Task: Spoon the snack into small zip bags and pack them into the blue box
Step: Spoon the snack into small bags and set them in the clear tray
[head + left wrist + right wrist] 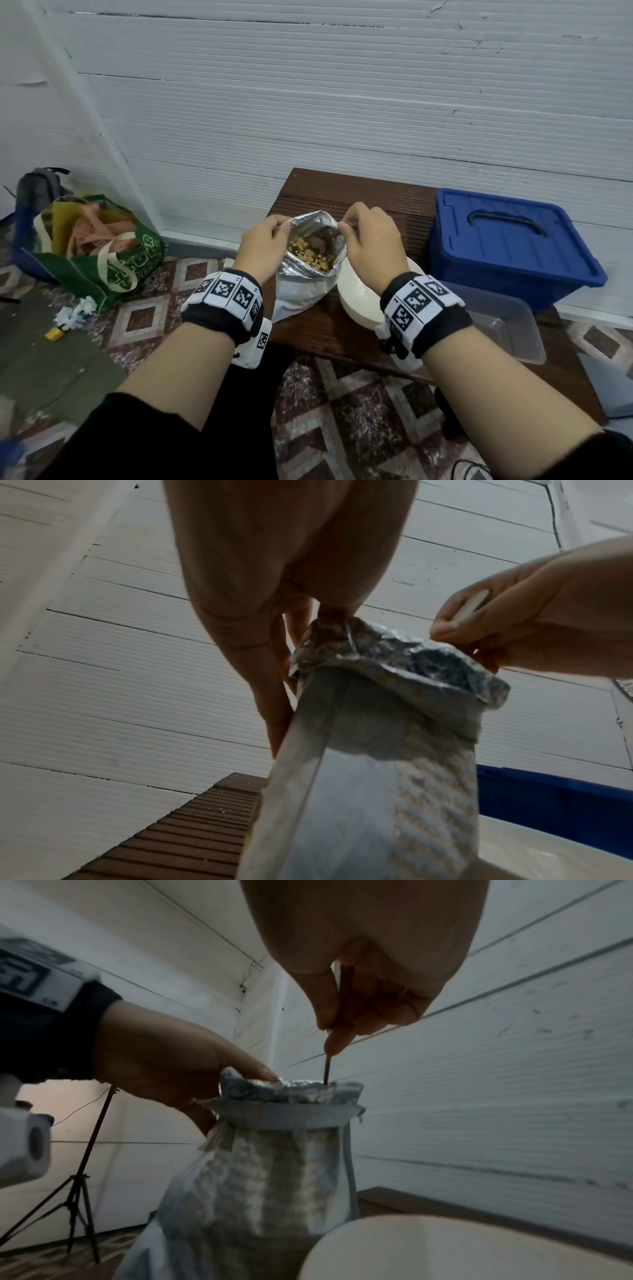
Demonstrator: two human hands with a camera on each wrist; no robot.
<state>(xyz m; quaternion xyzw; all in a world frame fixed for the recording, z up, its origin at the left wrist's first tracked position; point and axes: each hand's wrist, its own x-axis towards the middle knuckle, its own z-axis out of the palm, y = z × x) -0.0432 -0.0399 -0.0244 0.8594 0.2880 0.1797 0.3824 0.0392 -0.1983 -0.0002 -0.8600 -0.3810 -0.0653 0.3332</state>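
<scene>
1. Left hand [263, 245] pinches the foil snack bag [305, 274] rim at the bench's [342, 192] left edge, keeping the mouth open.
2. Right hand [368, 240], fingers clamped on a spoon handle [327, 1069], dips inside.
3. Blue box [507, 246], lidded, stands at the right end.

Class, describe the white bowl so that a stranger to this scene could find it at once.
Start at the dark wooden table against the white wall. On it, between the open foil snack bag and the blue box, sits the white bowl, partly under the right hand. It alone is round and plain white.
</scene>
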